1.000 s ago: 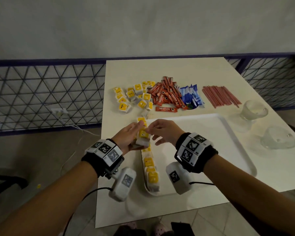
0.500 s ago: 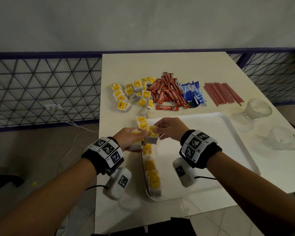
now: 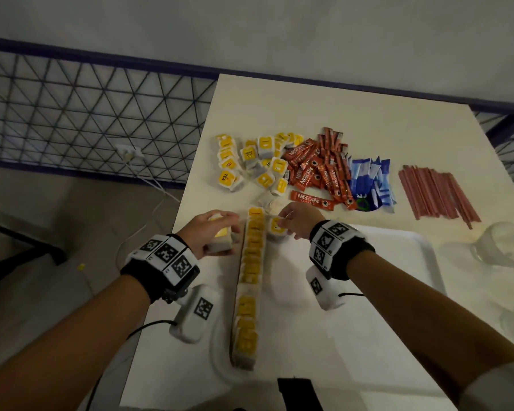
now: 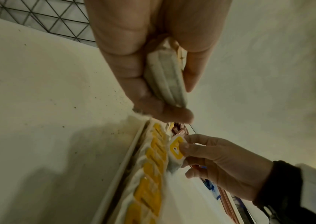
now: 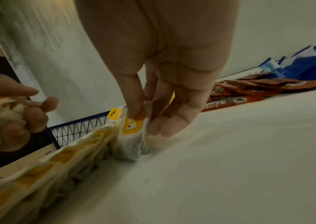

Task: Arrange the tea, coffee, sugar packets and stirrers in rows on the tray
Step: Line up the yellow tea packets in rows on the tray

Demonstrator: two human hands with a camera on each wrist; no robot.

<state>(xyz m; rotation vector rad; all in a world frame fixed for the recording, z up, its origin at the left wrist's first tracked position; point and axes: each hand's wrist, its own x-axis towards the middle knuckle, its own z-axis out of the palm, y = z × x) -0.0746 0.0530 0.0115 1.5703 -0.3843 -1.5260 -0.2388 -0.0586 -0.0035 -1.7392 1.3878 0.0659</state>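
- pale bench (image 3: 324, 114) beside a dark wire railing (image 3: 86, 114), and my white tray (image 3: 368, 307) sits on its near half.
- one row of tea bags (image 3: 250, 277) already runs along the tray's left edge, yellow tags up, from the near rim to the far corner.
- my left hand (image 3: 211, 235) hovers just left of that row, its fingers curled round a small stack of tea bags (image 4: 165, 78) held edge on.
- my right hand (image 3: 297, 223) pinches a single tea bag (image 5: 132, 133) by its yellow tag, bottom end touching the tray floor right beside the far end of the row.
- i judge this as the start of a second tea row, so the tea step is only partly done.
- loose tea bags (image 3: 250, 164), orange coffee sticks (image 3: 318, 170), blue sugar packets (image 3: 371, 179) and red stirrers (image 3: 436, 191) lie in heaps on the bench beyond the tray, none of them placed yet.
- next move calls for setting this bag down square against the first row, letting go without tipping its neighbours, then feeding the next one across from my left hand.
- two clear glasses (image 3: 499, 244) stand off to the right.
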